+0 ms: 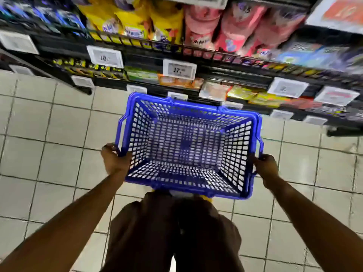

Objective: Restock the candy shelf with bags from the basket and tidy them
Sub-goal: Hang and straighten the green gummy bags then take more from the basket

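Basket: the blue perforated plastic basket [196, 106] sits mid-frame, held up in front of the person's body; its mesh bottom is bare and no bags show inside.
Left hand: the left hand [114, 160] grips the basket's side rim at 9 o'clock, fingers curled round the edge.
Right hand: the right hand [266, 166] grips the opposite rim at 3 o'clock, fingers wrapped over it.
Under the basket: a scrap of yellow and white peeks out at 6 o'clock; what it is cannot be told.
Shelf: the black wire-fronted candy shelf [137, 39] runs across 12 o'clock; yellow crinkled candy bags [133, 18] stand at 11 o'clock, pink candy bags [235, 28] just beside them at 1 o'clock; both are blurred.
Labels: white rectangular price tags [179, 69] hang along the shelf edges; flat packs on the lower tiers are too smeared to read.
Floor: pale square floor tiles [49, 134] lie below, from 7 to 9 o'clock.
Stage: with the basket bare, the loading looks finished and tidying remains; this is a judgement.
Doing it well: keep both grips even so the basket stays level; set it down clear of the feet and the shelf base; then free both hands, face the bags forward and square them against the rail.
Risk: swinging the basket toward 12 o'clock could knock the tags or topple the front bags.
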`<state>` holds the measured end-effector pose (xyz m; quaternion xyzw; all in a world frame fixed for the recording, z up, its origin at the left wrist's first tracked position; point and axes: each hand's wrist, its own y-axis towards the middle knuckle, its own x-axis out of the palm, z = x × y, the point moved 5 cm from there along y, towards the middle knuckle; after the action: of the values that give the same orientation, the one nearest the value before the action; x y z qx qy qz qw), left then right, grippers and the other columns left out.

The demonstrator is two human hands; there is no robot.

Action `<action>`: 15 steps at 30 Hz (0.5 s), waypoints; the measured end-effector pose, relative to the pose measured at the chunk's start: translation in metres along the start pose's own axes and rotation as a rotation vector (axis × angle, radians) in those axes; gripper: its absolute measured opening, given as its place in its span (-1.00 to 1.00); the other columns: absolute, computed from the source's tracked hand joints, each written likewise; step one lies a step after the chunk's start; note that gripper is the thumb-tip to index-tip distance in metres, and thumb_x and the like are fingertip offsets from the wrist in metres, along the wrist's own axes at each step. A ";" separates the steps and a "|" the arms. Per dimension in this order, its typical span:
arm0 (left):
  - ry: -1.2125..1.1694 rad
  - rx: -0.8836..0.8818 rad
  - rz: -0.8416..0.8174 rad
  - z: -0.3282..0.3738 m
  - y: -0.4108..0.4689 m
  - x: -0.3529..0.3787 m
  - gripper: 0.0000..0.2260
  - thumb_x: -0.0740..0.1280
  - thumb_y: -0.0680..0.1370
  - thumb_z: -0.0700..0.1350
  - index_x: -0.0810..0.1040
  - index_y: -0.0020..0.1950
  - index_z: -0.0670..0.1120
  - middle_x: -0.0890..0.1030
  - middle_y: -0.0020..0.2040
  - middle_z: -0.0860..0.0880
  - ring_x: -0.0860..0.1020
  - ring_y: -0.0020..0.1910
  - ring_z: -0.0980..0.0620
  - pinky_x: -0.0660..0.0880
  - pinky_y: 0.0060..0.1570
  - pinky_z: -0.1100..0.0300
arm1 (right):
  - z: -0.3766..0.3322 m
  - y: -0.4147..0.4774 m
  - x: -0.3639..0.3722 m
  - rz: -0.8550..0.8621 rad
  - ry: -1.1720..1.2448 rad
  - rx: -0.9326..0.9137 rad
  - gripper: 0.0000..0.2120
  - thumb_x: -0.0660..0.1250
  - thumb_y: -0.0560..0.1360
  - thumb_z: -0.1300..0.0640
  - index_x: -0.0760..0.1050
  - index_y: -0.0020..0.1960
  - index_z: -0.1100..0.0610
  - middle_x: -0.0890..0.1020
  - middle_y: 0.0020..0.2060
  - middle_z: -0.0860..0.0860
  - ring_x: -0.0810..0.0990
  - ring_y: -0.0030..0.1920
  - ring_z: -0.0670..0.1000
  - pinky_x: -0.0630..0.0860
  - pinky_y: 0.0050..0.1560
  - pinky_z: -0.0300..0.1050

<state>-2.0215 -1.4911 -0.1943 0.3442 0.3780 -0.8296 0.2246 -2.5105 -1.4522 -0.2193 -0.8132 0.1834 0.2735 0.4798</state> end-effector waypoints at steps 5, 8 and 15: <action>-0.015 -0.117 -0.019 -0.020 0.026 0.019 -0.60 0.46 0.42 -0.23 0.51 0.24 -0.22 0.61 0.14 -0.25 0.59 0.08 -0.20 0.49 0.12 -0.02 | 0.005 0.017 0.017 0.065 0.163 0.099 -0.83 0.50 0.43 0.12 0.56 -0.06 0.15 0.60 -0.32 0.09 0.51 -0.34 0.07 0.41 -0.39 -0.15; -0.104 -0.216 -0.051 -0.021 0.025 0.009 -0.70 0.45 0.43 -0.24 0.59 0.15 -0.24 0.65 0.06 -0.28 0.61 0.06 -0.24 0.55 0.08 -0.02 | 0.004 0.000 0.009 0.057 0.303 0.174 -0.83 0.50 0.41 0.26 0.51 -0.21 0.12 0.52 -0.65 -0.12 0.42 -0.66 -0.18 0.31 -0.65 -0.38; -0.131 -0.286 0.049 -0.010 -0.069 -0.119 -0.78 0.48 0.39 -0.16 0.61 0.00 -0.17 0.65 -0.11 -0.19 0.60 -0.15 -0.17 0.50 -0.14 0.07 | -0.031 -0.118 -0.066 0.038 0.257 0.217 -0.82 0.51 0.39 0.25 0.58 -0.05 0.15 0.55 -0.39 0.03 0.45 -0.44 0.02 0.40 -0.47 -0.24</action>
<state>-1.9825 -1.4269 -0.0782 0.2629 0.4683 -0.7822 0.3158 -2.4876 -1.4214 -0.0858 -0.7813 0.2871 0.1551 0.5321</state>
